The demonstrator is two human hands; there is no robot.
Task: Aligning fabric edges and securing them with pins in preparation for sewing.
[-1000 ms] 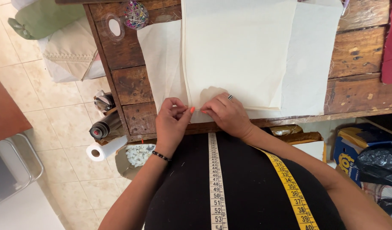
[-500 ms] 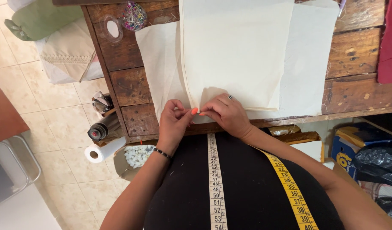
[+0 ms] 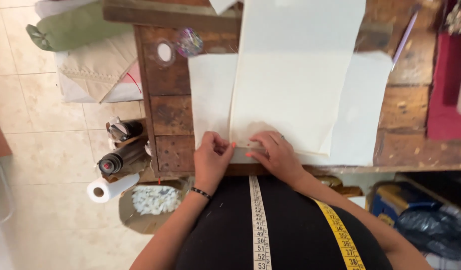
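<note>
A long cream fabric panel lies over a wider off-white fabric piece on a worn wooden table. My left hand pinches the near left corner of the cream panel at the table's front edge. My right hand presses flat on the panel's near edge just beside it, fingers spread, a ring on one finger. A yellow and white measuring tape hangs down over my black top.
A clear pin container and a small round white object sit at the table's far left. A purple pen and red cloth lie right. On the floor left: paper towel roll, dark bottles, a scrap box, cushions.
The view has tilted slightly. My hands stay at the panel's near edge, with the left fingers shifting along the corner and the right hand now flatter on the fabric.
</note>
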